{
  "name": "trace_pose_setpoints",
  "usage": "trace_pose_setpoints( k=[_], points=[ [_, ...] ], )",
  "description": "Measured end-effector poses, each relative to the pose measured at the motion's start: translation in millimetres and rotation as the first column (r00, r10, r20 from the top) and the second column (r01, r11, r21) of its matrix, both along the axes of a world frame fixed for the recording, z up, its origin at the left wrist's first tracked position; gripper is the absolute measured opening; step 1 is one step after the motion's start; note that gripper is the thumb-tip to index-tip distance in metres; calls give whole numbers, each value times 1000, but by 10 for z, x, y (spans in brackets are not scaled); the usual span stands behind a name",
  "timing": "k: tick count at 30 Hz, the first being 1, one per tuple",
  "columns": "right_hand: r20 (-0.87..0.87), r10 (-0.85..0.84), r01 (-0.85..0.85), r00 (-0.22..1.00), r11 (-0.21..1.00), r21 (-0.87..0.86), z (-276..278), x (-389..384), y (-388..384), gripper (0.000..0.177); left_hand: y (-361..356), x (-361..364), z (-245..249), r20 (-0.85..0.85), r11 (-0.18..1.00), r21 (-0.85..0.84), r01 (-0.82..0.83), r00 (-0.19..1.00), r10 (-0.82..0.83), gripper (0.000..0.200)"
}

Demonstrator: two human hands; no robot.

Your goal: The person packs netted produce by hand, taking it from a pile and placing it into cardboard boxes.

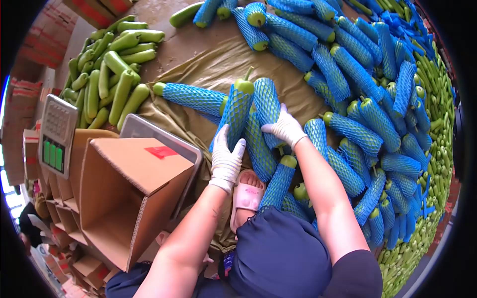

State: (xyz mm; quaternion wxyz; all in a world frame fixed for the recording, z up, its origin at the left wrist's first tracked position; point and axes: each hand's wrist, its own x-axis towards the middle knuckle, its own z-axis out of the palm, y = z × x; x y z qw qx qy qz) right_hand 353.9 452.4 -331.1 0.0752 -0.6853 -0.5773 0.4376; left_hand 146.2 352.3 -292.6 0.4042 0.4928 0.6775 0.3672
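My gloved left hand [227, 161] is wrapped round the lower part of a long green gourd [235, 114] in a blue foam net sleeve, its stem end pointing up and away from me. Just to the right, my gloved right hand [284, 130] grips a second netted gourd [267, 107] along its right side. Between and below them lies another netted gourd [259, 149], partly covered. One more netted gourd [194, 95] stretches off to the left, its right end behind the one in my left hand.
An open cardboard box [144, 164] lies tilted on a metal scale platform [191, 149] at left, beside a scale display [58, 136]. Bare gourds [114, 74] are piled at upper left. Netted gourds [357, 129] fill the right, with a long green heap [437, 134] beyond. A tan sheet [198, 69] covers the floor.
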Motion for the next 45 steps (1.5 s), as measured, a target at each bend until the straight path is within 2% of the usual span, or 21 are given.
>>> trace_pose_setpoints(
  k=[1, 2, 3, 5, 8, 10, 11, 13, 15, 17, 19, 21, 24, 27, 31, 33, 35, 38, 39, 41, 45],
  points=[
    [-344, -24, 41, 938, 998, 42, -69, 120, -6, 95, -28, 61, -29, 4, 1000, -18, 10, 1000, -9, 67],
    [-611, -123, 130, 782, 991, -34, -130, 213, -8, 82, -65, 114, -40, 328, 997, -74, -27, 943, 50, 66],
    [-670, -292, 154, 682, 954, -259, 168, 282, -53, 76, -100, 152, -21, 608, 989, -140, -51, 783, 127, 66],
    [-820, -414, 191, 394, 910, -368, 591, 254, -465, 87, -66, 223, 192, 648, 986, -166, -27, 750, 130, 71],
    [-839, -156, 203, 521, 978, -56, 1043, 65, -996, 110, 78, 347, 617, 797, 975, -219, -22, 573, 192, 78],
    [-945, -160, 215, 286, 972, -99, 1145, 118, -1240, 93, 98, 279, 1022, 886, 979, -24, 204, 457, -73, 77],
    [-964, -171, 179, 205, 975, -135, 1149, 261, -1318, 85, 11, 191, 1311, 914, 973, -81, 217, 406, -15, 71],
    [-972, -196, 396, 127, 909, -132, 1231, 234, -1224, 60, -319, -72, 1818, 815, 989, -109, 99, 578, 32, 71],
    [-777, -322, 569, 541, 821, 56, 863, 403, -1161, 50, -721, -758, 1928, 788, 990, -119, 81, 614, 45, 76],
    [-163, -267, 309, 950, 722, 619, 672, 710, -1176, 47, -927, -1285, 2623, 773, 961, 229, 157, 571, -277, 87],
    [199, -338, 175, 920, 807, 564, 757, 942, -1255, 62, -1230, -1966, 2880, 769, 999, 39, -13, 639, -21, 99],
    [414, -361, 193, 835, 898, 394, 609, 1130, -1389, 75, -1539, -2478, 2905, 331, 982, 182, -45, 943, -18, 100],
    [496, -261, 229, 828, 965, 125, 412, 1161, -1519, 94, -1774, -2876, 2901, 87, 984, -115, -135, 986, 145, 95],
    [447, -327, 390, 832, 919, -53, 701, 821, -1536, 107, -1646, -2716, 2571, 21, 960, -257, -108, 993, 118, 88],
    [361, -380, 408, 852, 913, -2, 447, 957, -1565, 109, -1213, -2358, 2310, 91, 854, -508, 113, 993, -77, 102],
    [-247, -503, 515, 828, 857, -17, 292, 1226, -1570, 97, -1056, -2327, 2106, -64, 787, -595, 162, 967, -247, 104],
    [-308, -600, 614, 739, 787, -60, 454, 1350, -1444, 95, -968, -2435, 1805, -127, 756, -580, 303, 883, -451, 91],
    [-186, -432, 459, 882, 878, 135, 542, 1629, -1259, 105, -823, -2668, 1262, -88, 718, -527, 455, 811, -578, 66],
    [-77, -344, 352, 936, 895, 273, 525, 1647, -1190, 91, -819, -2708, 1221, -82, 712, -531, 459, 808, -583, 66],
    [523, -170, -120, 836, 872, 475, 742, 1388, -964, 71, -790, -2702, 1151, -76, 710, -539, 453, 813, -577, 65],
    [468, 276, -394, 839, 902, 174, 334, 701, -1080, 60, -718, -2684, 1011, -70, 713, -546, 440, 824, -562, 64]
  ],
)
